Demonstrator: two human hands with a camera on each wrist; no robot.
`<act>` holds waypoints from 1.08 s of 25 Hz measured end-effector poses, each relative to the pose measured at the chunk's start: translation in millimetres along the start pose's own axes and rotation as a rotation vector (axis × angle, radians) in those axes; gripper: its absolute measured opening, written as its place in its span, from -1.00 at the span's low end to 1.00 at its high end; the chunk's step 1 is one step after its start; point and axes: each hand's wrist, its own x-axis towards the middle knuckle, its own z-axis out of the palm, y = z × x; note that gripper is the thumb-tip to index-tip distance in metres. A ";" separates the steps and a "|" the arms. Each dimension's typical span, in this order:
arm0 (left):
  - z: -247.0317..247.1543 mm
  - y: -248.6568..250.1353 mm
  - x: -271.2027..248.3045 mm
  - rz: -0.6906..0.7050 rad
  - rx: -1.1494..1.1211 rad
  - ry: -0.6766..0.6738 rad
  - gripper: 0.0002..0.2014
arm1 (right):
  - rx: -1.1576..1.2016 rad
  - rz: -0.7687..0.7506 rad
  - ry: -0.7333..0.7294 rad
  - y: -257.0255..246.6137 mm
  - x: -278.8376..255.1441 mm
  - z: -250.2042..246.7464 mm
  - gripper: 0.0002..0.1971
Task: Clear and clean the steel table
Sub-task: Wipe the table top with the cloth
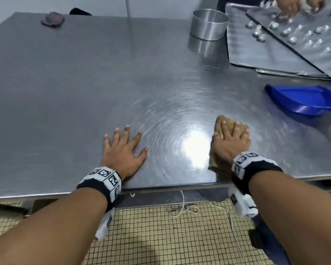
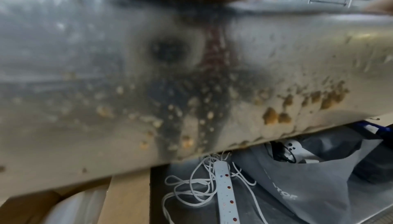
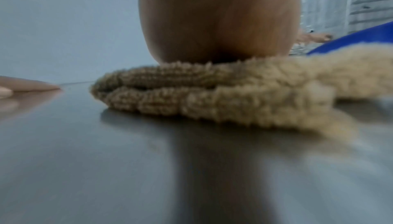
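The steel table (image 1: 75, 83) fills the head view. My right hand (image 1: 231, 138) lies flat on a folded tan cloth (image 1: 221, 121) near the table's front edge, fingers straight and pressing it down. In the right wrist view the cloth (image 3: 212, 96) sits folded under the palm (image 3: 217, 19). My left hand (image 1: 122, 148) rests flat on the bare steel to the left, fingers spread, holding nothing. The left wrist view shows the table's stained front lip (image 2: 191, 93) close up and blurred.
A blue dustpan (image 1: 304, 102) lies at the right. A round steel tin (image 1: 208, 23) and foil-covered trays (image 1: 266, 52) with small wrapped pieces stand at the back right, where another person's hands (image 1: 294, 6) work. A dark rag (image 1: 52, 19) sits far left. Cables (image 2: 212, 185) lie under the table.
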 end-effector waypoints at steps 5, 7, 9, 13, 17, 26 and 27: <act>3.8 2.2 6.9 -0.021 0.010 0.022 -0.36 | -0.079 -0.285 -0.099 -75.9 -0.5 20.2 -0.36; 4.6 2.5 10.1 -0.023 0.001 0.028 -0.36 | -0.107 -0.435 -0.111 -95.3 -21.2 34.8 -0.36; 5.9 2.0 10.9 -0.028 0.000 0.022 -0.36 | -0.134 -0.553 -0.103 -96.4 -40.7 42.9 -0.36; 3.0 1.6 10.4 -0.020 0.013 0.012 -0.35 | -0.148 -0.675 -0.105 -61.5 -61.2 40.0 -0.41; 1.6 -0.1 10.8 -0.013 0.026 0.007 -0.36 | -0.135 -0.612 -0.064 -22.1 -57.4 33.1 -0.41; 3.1 0.9 11.1 -0.022 0.026 0.012 -0.24 | -0.092 -0.119 -0.037 109.9 31.0 -34.9 -0.39; 3.4 1.0 10.3 -0.026 0.016 0.013 -0.24 | -0.085 -0.086 -0.042 110.0 43.9 -39.3 -0.39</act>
